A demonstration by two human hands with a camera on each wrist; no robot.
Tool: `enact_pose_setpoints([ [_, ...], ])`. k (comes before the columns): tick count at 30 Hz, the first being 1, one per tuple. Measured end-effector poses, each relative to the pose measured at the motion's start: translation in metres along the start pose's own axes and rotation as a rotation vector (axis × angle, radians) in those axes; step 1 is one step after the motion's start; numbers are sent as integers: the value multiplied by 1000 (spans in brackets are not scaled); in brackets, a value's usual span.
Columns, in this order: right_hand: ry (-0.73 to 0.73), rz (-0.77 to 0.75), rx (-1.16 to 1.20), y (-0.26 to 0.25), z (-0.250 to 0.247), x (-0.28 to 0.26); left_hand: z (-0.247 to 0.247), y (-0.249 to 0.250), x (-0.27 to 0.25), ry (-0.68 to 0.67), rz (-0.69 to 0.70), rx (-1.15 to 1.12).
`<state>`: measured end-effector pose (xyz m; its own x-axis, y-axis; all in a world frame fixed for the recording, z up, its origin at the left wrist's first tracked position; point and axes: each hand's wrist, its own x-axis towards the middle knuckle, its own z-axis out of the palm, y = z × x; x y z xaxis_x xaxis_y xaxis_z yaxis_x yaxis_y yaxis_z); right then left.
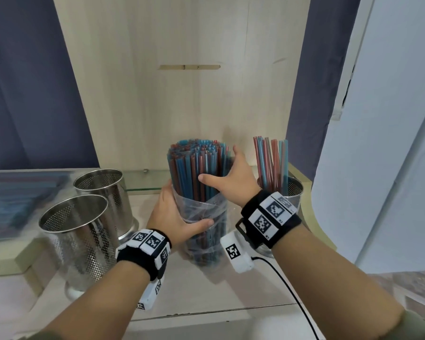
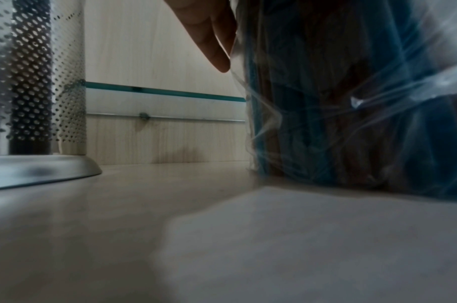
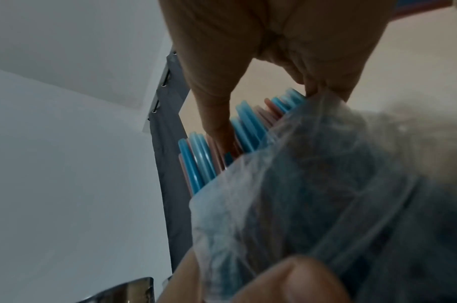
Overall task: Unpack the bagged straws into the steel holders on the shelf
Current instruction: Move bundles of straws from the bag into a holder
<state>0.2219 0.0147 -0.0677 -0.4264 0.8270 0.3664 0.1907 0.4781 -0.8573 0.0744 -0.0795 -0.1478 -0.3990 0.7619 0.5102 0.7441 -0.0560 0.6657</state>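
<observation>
A thick bundle of blue and red straws (image 1: pixel 196 168) stands upright on the shelf, its lower half inside a clear plastic bag (image 1: pixel 204 229). My left hand (image 1: pixel 174 217) grips the bag around its rolled-down rim, thumb across the front. My right hand (image 1: pixel 228 177) wraps the bare upper part of the bundle, thumb in front and fingers behind. The left wrist view shows the bag (image 2: pixel 351 102) standing on the shelf with my fingers (image 2: pixel 212 37) beside it. Straws (image 3: pixel 196 164) rise out of the bag (image 3: pixel 313 194) in the right wrist view.
Two empty perforated steel holders (image 1: pixel 76 231) (image 1: pixel 103 192) stand at the left. A third holder (image 1: pixel 292 192) behind my right wrist has some straws (image 1: pixel 270 160) in it. A flat pack of straws (image 1: pixel 20 197) lies on the far left. A black cable (image 1: pixel 287 280) trails from my right wrist.
</observation>
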Motion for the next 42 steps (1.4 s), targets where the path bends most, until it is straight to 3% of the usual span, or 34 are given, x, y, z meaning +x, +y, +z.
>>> enact_pose_setpoints([
  [6, 114, -8, 36, 7, 4, 4, 0, -1, 0, -1, -9, -8],
  [16, 141, -14, 192, 14, 4, 4, 0, -1, 1, 6, -19, -11],
  [26, 25, -9, 55, 6, 0, 11, -1, 0, 0, 7, -10, -16],
  [42, -3, -67, -10, -36, -20, 24, -1, 1, -1, -10, -36, 33],
])
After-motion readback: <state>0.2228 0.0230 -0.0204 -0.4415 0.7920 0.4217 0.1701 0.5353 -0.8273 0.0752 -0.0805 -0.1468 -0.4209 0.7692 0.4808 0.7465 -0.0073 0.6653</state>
